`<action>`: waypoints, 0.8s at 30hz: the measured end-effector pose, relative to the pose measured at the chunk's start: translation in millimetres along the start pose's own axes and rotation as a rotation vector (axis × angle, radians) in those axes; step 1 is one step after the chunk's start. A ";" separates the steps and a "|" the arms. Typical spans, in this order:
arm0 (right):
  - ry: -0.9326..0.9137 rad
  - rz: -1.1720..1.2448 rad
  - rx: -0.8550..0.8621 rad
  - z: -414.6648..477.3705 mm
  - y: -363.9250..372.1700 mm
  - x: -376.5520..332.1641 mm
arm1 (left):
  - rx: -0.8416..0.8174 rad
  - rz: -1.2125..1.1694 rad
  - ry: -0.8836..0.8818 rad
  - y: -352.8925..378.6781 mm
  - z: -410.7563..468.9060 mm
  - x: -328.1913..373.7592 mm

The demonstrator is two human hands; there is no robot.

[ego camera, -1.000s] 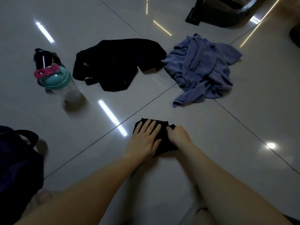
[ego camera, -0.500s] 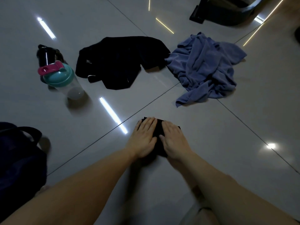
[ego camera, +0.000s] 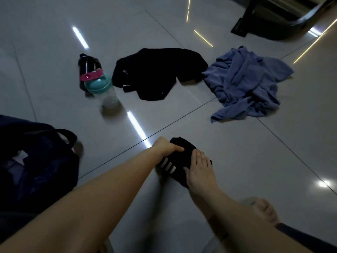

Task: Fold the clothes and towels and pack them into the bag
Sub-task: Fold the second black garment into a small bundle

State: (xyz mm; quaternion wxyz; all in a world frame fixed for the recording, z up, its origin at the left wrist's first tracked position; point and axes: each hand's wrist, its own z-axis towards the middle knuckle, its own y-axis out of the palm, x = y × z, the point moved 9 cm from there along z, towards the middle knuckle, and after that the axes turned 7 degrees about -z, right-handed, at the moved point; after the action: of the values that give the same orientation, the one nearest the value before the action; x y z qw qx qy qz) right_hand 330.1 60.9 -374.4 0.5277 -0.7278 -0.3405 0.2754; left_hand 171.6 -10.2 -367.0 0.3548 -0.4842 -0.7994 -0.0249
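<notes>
A small folded black garment (ego camera: 180,161) with white stripes lies on the tiled floor in front of me. My left hand (ego camera: 166,148) grips its left edge, thumb on top. My right hand (ego camera: 199,169) lies on its right side with the fingers spread flat. A crumpled black garment (ego camera: 156,72) lies further back, and a crumpled blue towel (ego camera: 246,83) lies to its right. The dark blue bag (ego camera: 36,165) stands open at my left, its handle up.
A clear shaker bottle with a teal lid and pink cap (ego camera: 102,88) stands beside a black bottle (ego camera: 87,64) at the back left. A dark piece of equipment (ego camera: 280,21) sits at the top right. My bare foot (ego camera: 266,210) shows at the lower right.
Both hands were pressing flat on the folded garment; now my left hand has curled round its left edge, the white stripes show, and the view has swung left toward the bag.
</notes>
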 end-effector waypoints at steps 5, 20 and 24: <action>-0.025 0.012 -0.010 -10.6 5.3 -0.3 | -0.168 -0.089 -0.099 18.3 -8.9 -16.5; -0.317 0.762 -0.417 17.8 -113.6 -71.3 | -0.306 0.223 0.349 -83.1 -110.0 40.3; -0.418 0.891 -0.539 10.6 -165.7 -142.0 | -0.208 0.311 0.416 -162.4 -153.6 68.7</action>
State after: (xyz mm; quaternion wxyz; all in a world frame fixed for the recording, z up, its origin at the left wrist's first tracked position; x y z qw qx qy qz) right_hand 200.5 -9.6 -213.2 0.0769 -0.8405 -0.1558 0.5133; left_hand 107.2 -103.2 -162.3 0.4593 -0.6193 -0.6186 -0.1512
